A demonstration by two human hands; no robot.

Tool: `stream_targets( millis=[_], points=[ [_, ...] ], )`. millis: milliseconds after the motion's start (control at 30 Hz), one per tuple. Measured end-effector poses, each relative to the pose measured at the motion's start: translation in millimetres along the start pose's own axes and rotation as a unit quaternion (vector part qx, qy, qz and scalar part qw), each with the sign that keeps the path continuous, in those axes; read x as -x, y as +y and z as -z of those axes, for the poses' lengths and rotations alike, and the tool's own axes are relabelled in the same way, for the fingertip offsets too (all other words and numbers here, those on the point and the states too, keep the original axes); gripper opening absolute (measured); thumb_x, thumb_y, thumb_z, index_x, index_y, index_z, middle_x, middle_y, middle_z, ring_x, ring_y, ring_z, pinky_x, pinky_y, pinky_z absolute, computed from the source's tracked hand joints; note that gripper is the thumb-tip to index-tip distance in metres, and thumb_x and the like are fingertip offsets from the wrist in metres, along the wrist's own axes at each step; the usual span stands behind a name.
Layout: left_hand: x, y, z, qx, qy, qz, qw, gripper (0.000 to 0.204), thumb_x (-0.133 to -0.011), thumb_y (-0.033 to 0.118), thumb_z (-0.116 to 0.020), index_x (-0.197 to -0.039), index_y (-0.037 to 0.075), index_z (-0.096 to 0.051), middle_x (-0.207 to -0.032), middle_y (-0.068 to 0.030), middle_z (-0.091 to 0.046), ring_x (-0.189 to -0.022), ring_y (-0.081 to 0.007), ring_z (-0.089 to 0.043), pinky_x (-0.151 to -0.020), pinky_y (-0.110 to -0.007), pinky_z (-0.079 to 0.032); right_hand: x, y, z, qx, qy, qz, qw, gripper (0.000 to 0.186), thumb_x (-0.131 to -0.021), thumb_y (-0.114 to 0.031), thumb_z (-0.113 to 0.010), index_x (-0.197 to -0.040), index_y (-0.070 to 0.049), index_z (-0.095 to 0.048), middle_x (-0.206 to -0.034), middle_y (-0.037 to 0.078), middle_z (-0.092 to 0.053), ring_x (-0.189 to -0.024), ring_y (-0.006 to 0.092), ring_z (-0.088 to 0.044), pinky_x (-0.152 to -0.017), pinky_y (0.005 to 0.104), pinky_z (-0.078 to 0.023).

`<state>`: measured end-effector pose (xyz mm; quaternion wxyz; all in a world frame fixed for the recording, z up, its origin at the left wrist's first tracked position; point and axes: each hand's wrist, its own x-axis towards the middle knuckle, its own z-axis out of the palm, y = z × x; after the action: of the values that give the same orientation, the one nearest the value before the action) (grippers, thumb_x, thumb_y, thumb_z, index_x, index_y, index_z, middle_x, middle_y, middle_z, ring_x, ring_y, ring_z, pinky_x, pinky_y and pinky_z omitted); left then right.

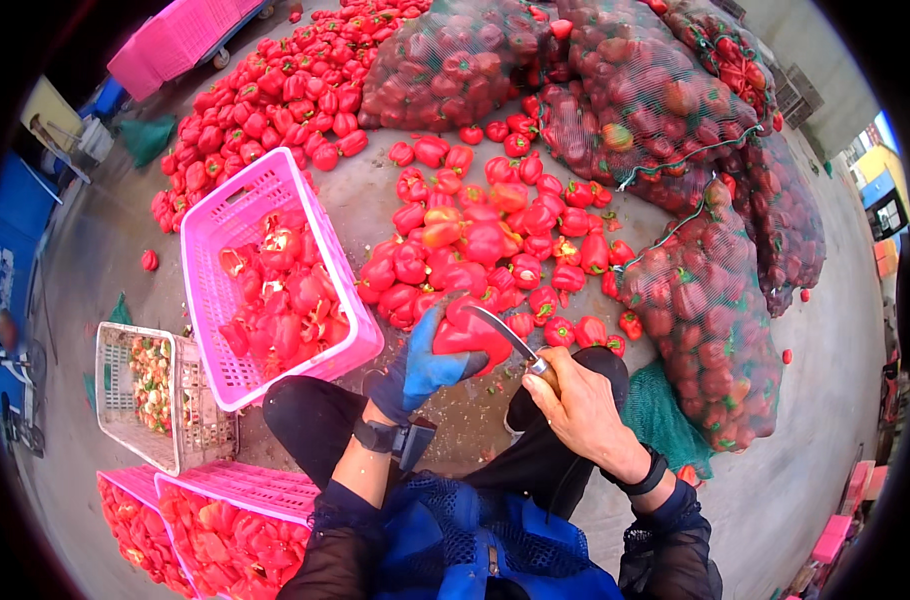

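My left hand (422,366), in a blue glove, is closed around a red bell pepper (472,333) above my knees. My bare right hand (578,402) grips the wooden handle of a curved knife (505,328). The blade reaches up and left to the pepper's right side; whether it touches the skin I cannot tell. Just beyond my hands lies a loose pile of whole red peppers (485,240). To the left stands a tilted pink crate (201,240) holding cut red peppers (290,290).
A white crate (175,400) with pale cores and trimmings stands at the left. Pink crates (240,480) full of cut peppers are at the lower left. Filled mesh sacks (705,310) line the right and back. A large pepper heap (265,100) lies far left; green netting (665,415) lies by my right knee.
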<state>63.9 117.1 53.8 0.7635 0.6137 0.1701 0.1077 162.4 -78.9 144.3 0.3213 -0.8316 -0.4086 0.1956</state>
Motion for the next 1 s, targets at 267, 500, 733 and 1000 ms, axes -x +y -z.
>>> stream_targets(
  millis=[267,500,733,1000],
  points=[
    [76,13,-11,0.208,0.020,0.002,0.978,0.068,-0.077,0.011,-0.076,-0.136,0.002,-0.043,-0.116,-0.0108,-0.062,-0.104,-0.0173,-0.061,-0.089,-0.031,-0.051,59,-33,-18,0.098,-0.044,0.025,0.994,0.027,-0.093,-0.027,-0.059,-0.098,-0.002,-0.052,-0.075,0.018,-0.062,-0.072,0.0391,-0.062,-0.062,0.0473,-0.047],
    [105,-11,-13,0.403,0.008,-0.021,0.915,0.045,-0.091,0.025,-0.061,-0.127,-0.001,-0.050,-0.117,-0.0105,-0.061,-0.109,-0.0217,-0.060,-0.094,-0.033,-0.048,115,8,-36,0.042,0.127,0.103,0.986,0.022,-0.088,-0.011,-0.066,-0.104,-0.002,-0.055,-0.073,0.010,-0.062,-0.061,0.0206,-0.063,-0.055,0.0338,-0.048],
    [118,25,-25,0.059,0.002,-0.026,0.998,0.066,-0.082,0.024,-0.075,-0.134,0.001,-0.044,-0.119,-0.0118,-0.059,-0.110,-0.0194,-0.058,-0.094,-0.034,-0.048,37,-42,-15,-0.122,-0.111,-0.063,0.984,0.072,-0.071,-0.033,-0.085,-0.126,-0.001,-0.051,-0.079,0.003,-0.052,-0.070,0.0108,-0.048,-0.064,0.0288,-0.042],
    [156,16,-16,0.034,-0.052,0.042,0.997,0.068,-0.077,0.024,-0.079,-0.132,0.000,-0.046,-0.121,-0.0129,-0.058,-0.112,-0.0193,-0.057,-0.094,-0.036,-0.047,59,5,-56,-0.311,-0.203,-0.040,0.928,0.061,-0.077,-0.029,-0.079,-0.122,0.001,-0.051,-0.090,0.002,-0.058,-0.076,0.0102,-0.055,-0.071,0.0254,-0.047]
  ],
)
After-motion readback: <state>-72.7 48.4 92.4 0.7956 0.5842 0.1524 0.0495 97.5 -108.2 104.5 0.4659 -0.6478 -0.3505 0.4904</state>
